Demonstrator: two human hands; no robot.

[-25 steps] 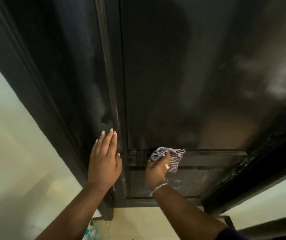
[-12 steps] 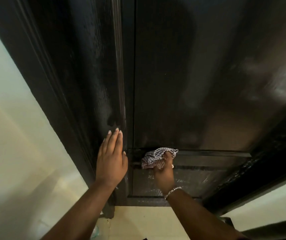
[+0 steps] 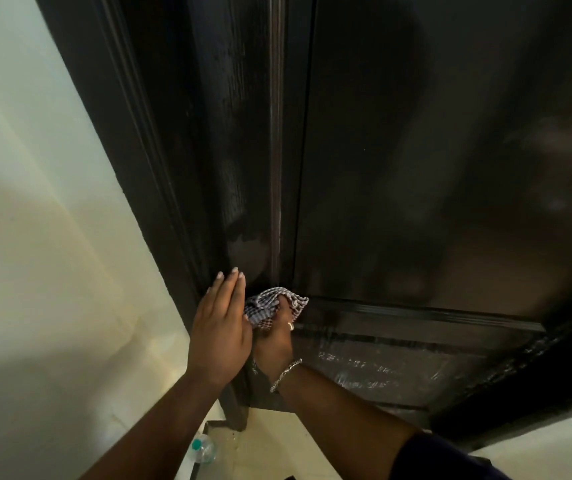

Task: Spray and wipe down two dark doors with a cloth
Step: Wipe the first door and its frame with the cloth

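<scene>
The right hand (image 3: 272, 344) grips a checked cloth (image 3: 270, 306) against the dark door (image 3: 416, 168), at its lower moulding. The left hand (image 3: 220, 334) lies flat, fingers straight, on the door frame (image 3: 146, 150). Cream wall (image 3: 35, 168); bottle (image 3: 203, 448) on the floor, label unreadable.

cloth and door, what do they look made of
Cloth: looks like thin woven cotton, matte; the small check weave and soft crumpled folds in the right hand suggest it. Door: probably wood or a wood-look board with a dark semi-gloss coat; faint grain streaks, moulded panel ridges and hazy reflections show, but the core cannot be told.
</scene>
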